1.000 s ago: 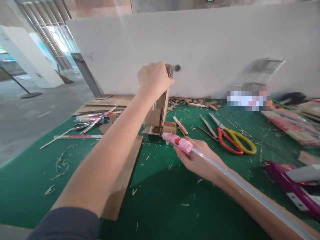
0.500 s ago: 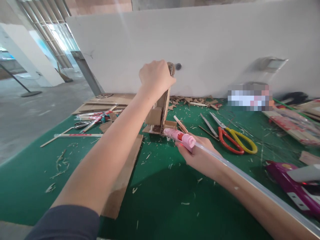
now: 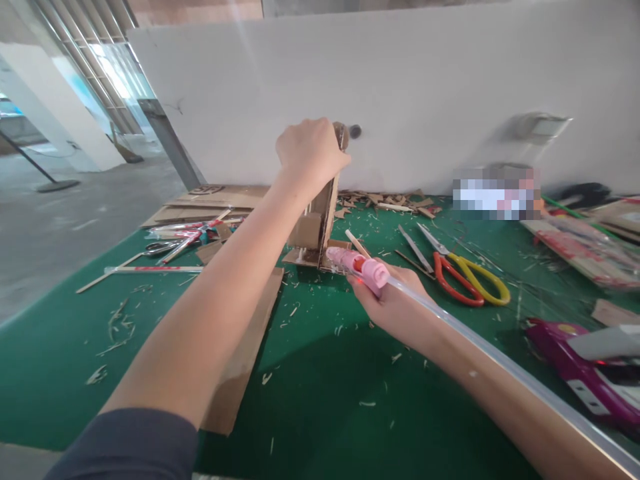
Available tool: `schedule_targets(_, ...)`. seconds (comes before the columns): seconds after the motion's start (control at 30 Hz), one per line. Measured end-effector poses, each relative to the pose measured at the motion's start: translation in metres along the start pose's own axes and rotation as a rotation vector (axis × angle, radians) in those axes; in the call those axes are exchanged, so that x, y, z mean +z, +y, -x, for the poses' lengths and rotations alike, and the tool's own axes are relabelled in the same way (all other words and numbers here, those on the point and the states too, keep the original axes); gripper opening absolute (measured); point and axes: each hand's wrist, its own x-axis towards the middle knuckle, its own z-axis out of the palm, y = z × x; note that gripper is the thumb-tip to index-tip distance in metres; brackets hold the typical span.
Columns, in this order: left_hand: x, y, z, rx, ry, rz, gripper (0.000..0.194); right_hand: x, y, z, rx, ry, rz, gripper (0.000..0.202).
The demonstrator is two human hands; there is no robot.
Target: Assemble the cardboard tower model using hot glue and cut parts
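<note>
My left hand point(image 3: 313, 150) grips the upper end of an upright cardboard structure point(image 3: 327, 210) standing on the green table. Part of that structure is hidden behind my wrist and forearm. My right hand point(image 3: 395, 300) is wrapped round a pink hot glue gun point(image 3: 367, 270). A long clear glue stick point(image 3: 465, 333) runs out of the gun's back end along my forearm. The gun's tip is close to the lower right edge of the cardboard structure; whether it touches cannot be made out. Small cardboard flaps point(image 3: 337, 247) stick out at the structure's base.
Right of my hand lie red-and-yellow-handled scissors point(image 3: 460, 270) and a purple tool point(image 3: 575, 363). A flat cardboard sheet point(image 3: 247, 373) lies under my left forearm. Wooden sticks point(image 3: 155, 269) and small scissors point(image 3: 160, 247) are at left. Cardboard scraps point(image 3: 385, 200) lie along the white board point(image 3: 400, 100).
The glue gun's tip has shifted slightly up along the base of the cardboard structure. The whole view has drifted a little; my left hand keeps the same hold.
</note>
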Motion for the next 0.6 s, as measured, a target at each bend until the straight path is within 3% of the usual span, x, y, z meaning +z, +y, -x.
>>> schedule_targets(0.17, 0.0, -0.001, -0.001, 0.001, 0.001, -0.02, 0.04, -0.002, -0.002, 0.002, 0.055, -0.031, -0.015, 0.024)
schedule_targets(0.37, -0.001, -0.003, -0.001, -0.002, 0.031, -0.088, 0.038, -0.009, -0.006, 0.003, 0.09, -0.216, -0.078, 0.026)
schedule_targets(0.6, -0.002, -0.002, 0.0, 0.0, 0.013, -0.061, 0.036, -0.011, -0.007, 0.003, 0.087, -0.205, -0.083, 0.029)
